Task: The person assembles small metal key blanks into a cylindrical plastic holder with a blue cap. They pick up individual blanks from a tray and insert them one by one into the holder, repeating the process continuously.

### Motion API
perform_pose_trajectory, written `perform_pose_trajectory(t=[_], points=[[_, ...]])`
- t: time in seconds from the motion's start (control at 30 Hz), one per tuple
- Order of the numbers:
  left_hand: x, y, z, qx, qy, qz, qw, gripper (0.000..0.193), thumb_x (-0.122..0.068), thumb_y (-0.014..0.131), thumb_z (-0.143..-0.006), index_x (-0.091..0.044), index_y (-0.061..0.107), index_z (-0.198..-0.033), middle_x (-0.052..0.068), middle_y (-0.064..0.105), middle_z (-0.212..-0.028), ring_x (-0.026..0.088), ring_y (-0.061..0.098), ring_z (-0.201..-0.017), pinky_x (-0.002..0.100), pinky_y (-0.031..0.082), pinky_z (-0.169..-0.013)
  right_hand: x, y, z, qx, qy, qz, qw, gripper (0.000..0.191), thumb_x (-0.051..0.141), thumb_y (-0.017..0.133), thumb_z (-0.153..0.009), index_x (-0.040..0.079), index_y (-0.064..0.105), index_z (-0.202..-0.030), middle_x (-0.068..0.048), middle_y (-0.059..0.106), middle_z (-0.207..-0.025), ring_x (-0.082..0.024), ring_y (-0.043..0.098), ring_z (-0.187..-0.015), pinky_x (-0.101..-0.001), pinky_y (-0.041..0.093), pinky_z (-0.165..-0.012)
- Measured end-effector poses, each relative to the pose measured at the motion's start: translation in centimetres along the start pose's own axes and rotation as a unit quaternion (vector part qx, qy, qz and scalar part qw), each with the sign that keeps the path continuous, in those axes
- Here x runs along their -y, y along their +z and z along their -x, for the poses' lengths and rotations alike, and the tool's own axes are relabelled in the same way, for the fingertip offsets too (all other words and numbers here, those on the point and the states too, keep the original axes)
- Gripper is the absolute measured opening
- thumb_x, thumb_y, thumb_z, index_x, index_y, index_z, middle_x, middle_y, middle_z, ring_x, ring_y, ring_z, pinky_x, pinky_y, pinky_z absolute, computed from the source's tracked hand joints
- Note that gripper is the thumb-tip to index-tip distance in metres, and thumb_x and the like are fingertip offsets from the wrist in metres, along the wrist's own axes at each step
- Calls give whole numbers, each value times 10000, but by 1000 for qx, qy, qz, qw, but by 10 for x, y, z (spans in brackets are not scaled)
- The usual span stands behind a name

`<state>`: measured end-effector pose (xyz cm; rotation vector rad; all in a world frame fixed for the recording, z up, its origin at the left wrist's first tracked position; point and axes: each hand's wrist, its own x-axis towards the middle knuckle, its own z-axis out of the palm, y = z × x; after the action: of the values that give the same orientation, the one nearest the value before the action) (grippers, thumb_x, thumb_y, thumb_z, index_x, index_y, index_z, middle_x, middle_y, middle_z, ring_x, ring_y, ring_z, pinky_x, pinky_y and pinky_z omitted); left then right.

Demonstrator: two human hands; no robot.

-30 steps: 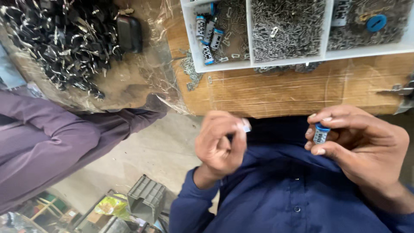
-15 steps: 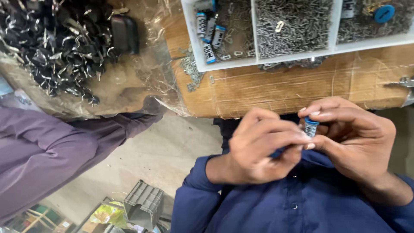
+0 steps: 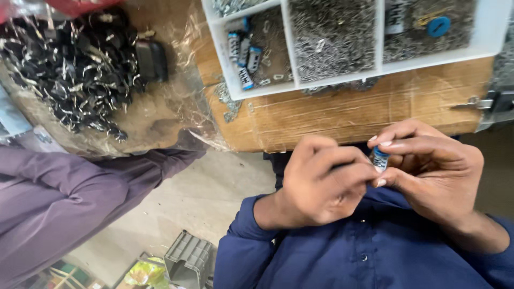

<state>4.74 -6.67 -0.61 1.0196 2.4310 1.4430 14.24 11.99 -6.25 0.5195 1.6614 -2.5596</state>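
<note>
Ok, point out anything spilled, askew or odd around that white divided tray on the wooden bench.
A few small grey metal parts lie spilled on the wooden bench beside the white divided tray, at its near left corner. More poke out under its front edge. The small blue-and-white cylinders lie jumbled in one compartment. Nothing looks damaged.

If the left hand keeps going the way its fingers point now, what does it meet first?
The left hand points across toward the right hand. First in line is the small blue-capped cylinder pinched there; its fingers look about touching it, though depth is unclear.
</note>
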Motion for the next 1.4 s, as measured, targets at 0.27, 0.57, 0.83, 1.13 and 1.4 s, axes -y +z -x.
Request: perform_pose_trajectory(t=[0.27, 0.57, 0.83, 1.13, 1.4], points=[[3, 23, 4, 86, -69, 114, 987, 337, -69, 814, -884, -198, 727, -1183, 17, 546, -990, 134, 560, -880, 228, 460, -773, 13, -45, 6, 112, -46, 33, 992, 360, 65, 884, -745, 35, 742, -1074, -149, 720, -1031, -216, 727, -982, -279, 616, -863], [-19, 86, -93, -47, 80, -235, 968, 174, -129, 702, -1039, -62, 701, -1200, 33, 652, -1167, 196, 638, -998, 316, 526, -833, 29, -64, 18, -148, -116, 15, 982, 244, 35, 800, -850, 8, 726, -1081, -167, 736, -1043, -204, 728, -957, -266, 617, -837], [16, 25, -3, -143, -157, 580, 786, 266, 20, 741, -958, -82, 610, -1165, 60, 628, -996, 166, 690, -878, 291, 598, -732, 27, -23, -3, -28, -24, 111, 993, 147, 9, 725, -944, -17, 712, -1088, -183, 750, -1053, -193, 730, -935, -254, 618, -814], [29, -11, 57, -152, -141, 297, 932, 270, 1, 871, -881, -66, 710, -1087, 35, 599, -925, 115, 583, -681, 260, 470, -587, 1, 13, -16, 134, 103, 94, 981, 201, -73, 714, -868, -69, 777, -1059, -181, 763, -983, -169, 728, -710, -233, 584, -614], [23, -58, 13, 296, 73, 176, 936, 266, -175, 721, -928, -152, 723, -1193, 19, 635, -1015, 152, 673, -796, 264, 552, -675, 11, -5, -2, 297, 147, 78, 940, 796, 13, 808, -830, -30, 452, -1540, -117, 756, -1026, -187, 733, -926, -293, 678, -772]])
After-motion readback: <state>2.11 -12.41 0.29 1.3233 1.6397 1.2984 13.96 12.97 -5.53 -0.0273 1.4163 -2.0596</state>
